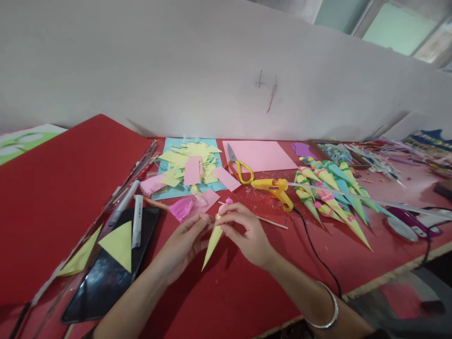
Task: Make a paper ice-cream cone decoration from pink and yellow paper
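Cone [213, 241]: being held over the red table [226, 301], between the two hands, near mid-view. Cannot tell whether the tip is resting on the tabletop or hanging just above it.

Right hand [250, 231]: thumb and fingers are clamping the wide end from the right. Left hand [189, 239]: coming in from the other side, thumb and forefinger bunching together at the wide end; cannot tell whether they are gripping the cone or only touching it.

Handling, by judgement: looking like rolled paper or thin foam sheet, so very light, fairly stiff along its length, soft across the hollow mouth. Squeezing hard would probably be denting it; the thin tip is likely bending first. Not looking slippery. Best hold: a light pinch just below the pink trim [222, 207], keeping fingers off the pink ball [229, 201], which may be coming loose under pressure.

Direction: tip is pointing down toward the wearer and a little left; wide end is facing away, toward the paper scraps [192, 170]. Long axis is running steeply, leaning slightly right at the top.
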Available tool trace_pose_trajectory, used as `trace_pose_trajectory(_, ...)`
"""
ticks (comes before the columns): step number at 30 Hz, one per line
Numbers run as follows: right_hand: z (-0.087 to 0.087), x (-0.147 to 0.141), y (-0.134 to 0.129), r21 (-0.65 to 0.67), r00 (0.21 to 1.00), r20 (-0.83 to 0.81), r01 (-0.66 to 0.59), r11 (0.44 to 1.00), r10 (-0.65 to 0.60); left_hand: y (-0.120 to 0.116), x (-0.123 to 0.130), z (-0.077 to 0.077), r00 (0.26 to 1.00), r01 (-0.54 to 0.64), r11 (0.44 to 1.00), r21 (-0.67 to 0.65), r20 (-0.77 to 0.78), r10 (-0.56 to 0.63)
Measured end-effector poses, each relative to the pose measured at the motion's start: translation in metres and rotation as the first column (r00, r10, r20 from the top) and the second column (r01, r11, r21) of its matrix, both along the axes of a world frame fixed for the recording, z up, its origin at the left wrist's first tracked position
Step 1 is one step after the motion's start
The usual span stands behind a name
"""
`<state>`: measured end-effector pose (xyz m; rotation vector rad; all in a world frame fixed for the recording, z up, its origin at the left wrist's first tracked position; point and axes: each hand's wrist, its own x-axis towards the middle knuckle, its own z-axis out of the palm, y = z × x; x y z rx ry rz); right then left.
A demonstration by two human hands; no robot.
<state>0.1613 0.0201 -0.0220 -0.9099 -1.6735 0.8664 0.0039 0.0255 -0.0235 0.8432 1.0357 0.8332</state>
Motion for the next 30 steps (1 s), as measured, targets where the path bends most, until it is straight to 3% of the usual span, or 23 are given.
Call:
trace_pose_trajectory(3,-0.0012,0.0,0.0,-0.007,1.0,-0.001,-0.004,1.0,0.004,-0.0004,0.0004,0.0014,0.994,0.03,0.997,-0.071,0.106,-0.022)
trace_pose_trajectory(9,-0.0029,-0.0008,0.0007,-0.019,1.0,0.022,-0.009,1.0,0.01,-0.0016,-0.0004,-0.0023,0.993,-0.002,0.999,-0.05,0.118,0.008)
trace_pose_trajectory(17,-0.001,-0.0004,0.0014,-0.027,0.999,-0.03,-0.018,0.999,0.017,-0.0018,0.0027,-0.0013,0.996,0.073,0.994,0.087,0.039,-0.077)
trace_pose_trajectory(22,0.0,-0.0021,0.0008,-0.037,0.997,-0.074,-0.035,0.999,0.032,-0.0019,0.0046,0.0005,0.993,0.033,0.987,0.159,-0.114,-0.015)
trace_pose_trajectory(27,-0.0029,-0.0048,0.0003,-0.038,0.998,-0.06,-0.029,0.999,0.026,-0.0007,0.0045,-0.0009,0.997,0.034,0.993,0.112,-0.076,-0.026)
trace_pose_trajectory(30,-0.004,-0.0049,0.0006,-0.041,0.997,-0.068,-0.029,0.999,0.026,0.0002,0.0038,-0.0027,0.986,0.022,0.979,0.201,-0.164,0.011)
